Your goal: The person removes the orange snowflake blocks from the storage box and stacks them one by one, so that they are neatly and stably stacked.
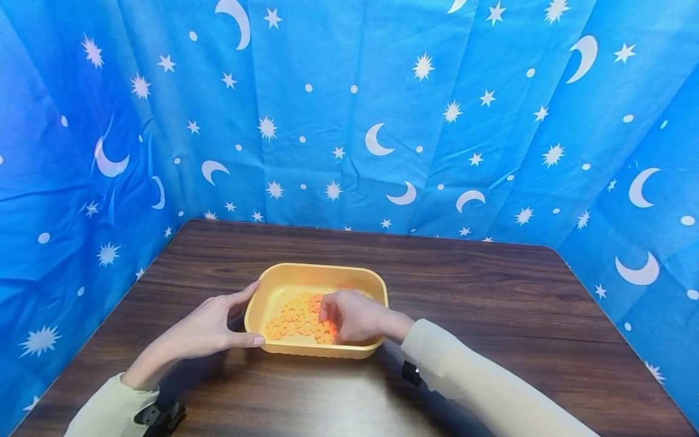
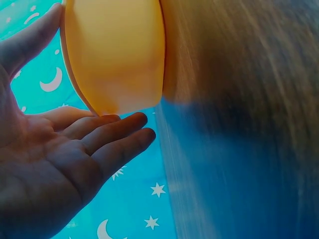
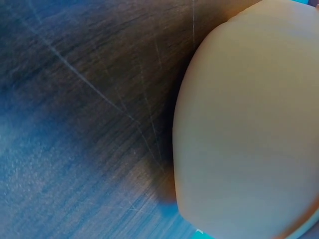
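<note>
A yellow plastic tub (image 1: pixel 311 278) with rounded corners stands on the table. My left hand (image 1: pixel 210 325) holds its left end, thumb at the near corner and index finger at the far one. From the left wrist, the tub (image 2: pixel 114 57) sits between thumb and fingers of that hand (image 2: pixel 65 154). Several orange, notched disc-shaped pieces (image 1: pixel 292 312) lie on the tub's floor. My right hand (image 1: pixel 357 315) reaches inside over the right side of these pieces, fingers curled downward; I cannot tell whether they pinch one. The right wrist view shows only the tub's outer wall (image 3: pixel 244 124) and tabletop.
The dark wood-grain table (image 1: pixel 464 291) has scratches near the tub. Blue cloth (image 1: pixel 327 109) with white moons and stars hangs behind it and along both sides. Black straps (image 1: pixel 158 416) sit at the cuffs of both pale sleeves (image 1: pixel 469 376).
</note>
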Demonstrator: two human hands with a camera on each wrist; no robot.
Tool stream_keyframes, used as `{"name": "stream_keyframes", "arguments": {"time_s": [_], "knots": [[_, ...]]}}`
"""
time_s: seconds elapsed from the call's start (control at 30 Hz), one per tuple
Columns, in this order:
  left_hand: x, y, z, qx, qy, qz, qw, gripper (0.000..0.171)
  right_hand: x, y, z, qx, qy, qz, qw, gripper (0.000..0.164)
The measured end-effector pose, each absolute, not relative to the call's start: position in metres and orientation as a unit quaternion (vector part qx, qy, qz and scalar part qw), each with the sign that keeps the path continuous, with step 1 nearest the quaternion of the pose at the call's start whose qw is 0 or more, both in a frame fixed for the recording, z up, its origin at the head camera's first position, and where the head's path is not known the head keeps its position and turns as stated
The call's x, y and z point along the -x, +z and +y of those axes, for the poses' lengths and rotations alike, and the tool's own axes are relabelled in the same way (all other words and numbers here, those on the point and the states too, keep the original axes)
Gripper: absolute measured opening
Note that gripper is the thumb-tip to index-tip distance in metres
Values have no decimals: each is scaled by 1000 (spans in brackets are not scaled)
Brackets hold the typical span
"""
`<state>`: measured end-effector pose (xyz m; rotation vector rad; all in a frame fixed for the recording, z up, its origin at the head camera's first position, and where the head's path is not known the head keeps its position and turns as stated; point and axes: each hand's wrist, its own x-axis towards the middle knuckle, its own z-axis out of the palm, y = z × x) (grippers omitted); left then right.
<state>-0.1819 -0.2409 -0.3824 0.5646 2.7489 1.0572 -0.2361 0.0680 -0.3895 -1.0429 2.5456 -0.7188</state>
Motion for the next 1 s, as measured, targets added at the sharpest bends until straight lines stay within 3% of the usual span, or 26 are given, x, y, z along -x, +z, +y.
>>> {"name": "stream_keyframes", "arguments": {"time_s": [0.57, 1.0], "knots": [[182, -384, -242, -201, 385, 897, 80, 112, 235, -388, 70, 353, -247, 887, 167, 41], [183, -387, -243, -206, 405, 887, 81, 112, 237, -385, 68, 363, -283, 875, 148, 40]]}}
